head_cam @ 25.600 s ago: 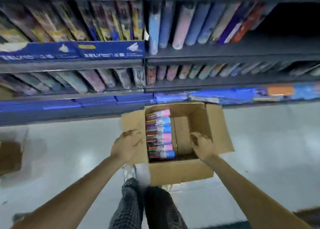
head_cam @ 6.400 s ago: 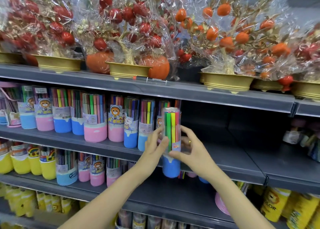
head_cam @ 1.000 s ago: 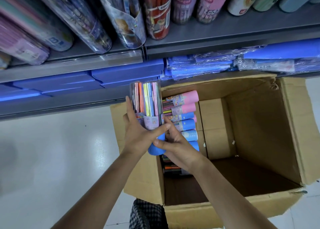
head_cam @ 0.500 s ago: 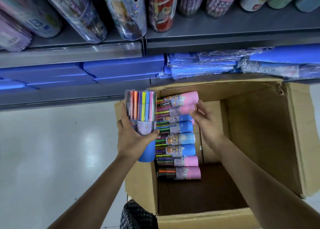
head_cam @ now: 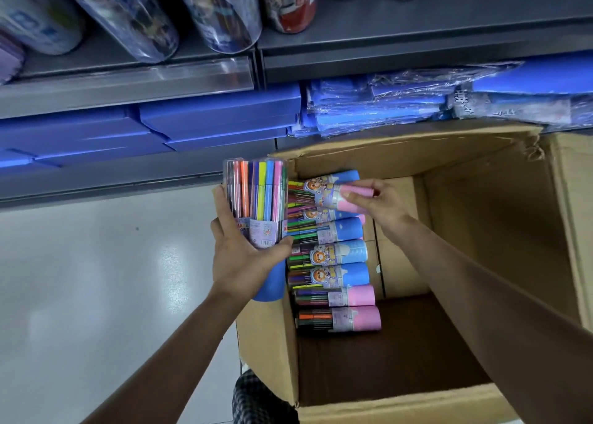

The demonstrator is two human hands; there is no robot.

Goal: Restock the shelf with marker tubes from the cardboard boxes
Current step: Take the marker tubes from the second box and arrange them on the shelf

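The left hand [head_cam: 244,256] gripped a blue-based marker tube [head_cam: 256,205] upright over the left wall of the cardboard box [head_cam: 449,404], fingers and thumb wrapped round its middle. Over on the right, the right hand [head_cam: 378,202] pinched the pink base of another tube [head_cam: 333,195] atop the row lying along the box's left side. Blue packs [head_cam: 369,109] sat on the low shelf [head_cam: 417,61] beyond.

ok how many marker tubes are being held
2. A blue-based tube stands gripped in the left hand by the cardboard box's left wall; the right hand pinches a pink-based tube above the boxed row. None look hidden.
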